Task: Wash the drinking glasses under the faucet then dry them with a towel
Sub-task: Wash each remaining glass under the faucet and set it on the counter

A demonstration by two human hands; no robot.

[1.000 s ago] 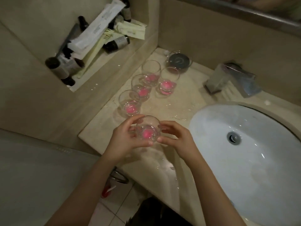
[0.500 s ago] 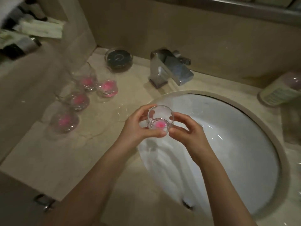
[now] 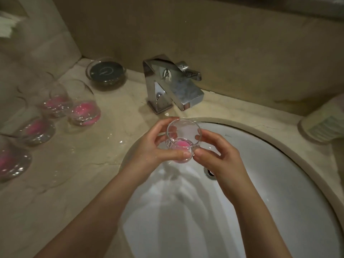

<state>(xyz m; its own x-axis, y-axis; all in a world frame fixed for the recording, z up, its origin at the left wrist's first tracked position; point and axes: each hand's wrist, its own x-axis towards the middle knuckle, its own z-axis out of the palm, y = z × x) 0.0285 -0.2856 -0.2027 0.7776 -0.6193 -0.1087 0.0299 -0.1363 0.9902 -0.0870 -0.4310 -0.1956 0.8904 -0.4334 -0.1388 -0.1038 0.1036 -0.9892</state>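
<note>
A clear drinking glass [image 3: 183, 131] with pink at its bottom is held upright over the left rim of the white sink [image 3: 279, 183]. My left hand [image 3: 154, 146] grips its left side and my right hand [image 3: 221, 157] pinches its right side. The chrome faucet [image 3: 171, 84] stands just behind the glass; no water is seen running. Several more glasses with pink bottoms [image 3: 84, 110] stand on the beige counter [image 3: 74, 183] at the left.
A round dark dish [image 3: 106, 72] sits in the counter's back corner left of the faucet. A pale bottle [image 3: 323, 125] lies at the right edge. The sink drain [image 3: 209, 172] shows below my right hand. A wall rises behind the faucet.
Both hands lifted the glass off the counter by the other glasses and carried it right, over the sink and closer to the faucet spout. The view swung right with them.
</note>
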